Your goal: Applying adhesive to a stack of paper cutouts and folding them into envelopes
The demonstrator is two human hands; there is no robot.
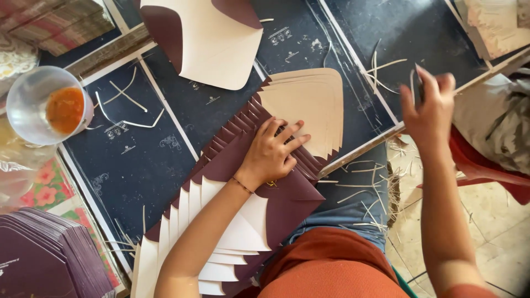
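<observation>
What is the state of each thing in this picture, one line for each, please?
Left hand: pressed flat on the fanned envelopes.
Right hand: raised, gripping a thin dark tool.
Fanned envelopes: overlapping in a row, flaps open.
Single envelope: lying apart, unfolded.
Plastic cup: upright, holding some orange stuff.
Purple stack: piled up, untouched.
</observation>
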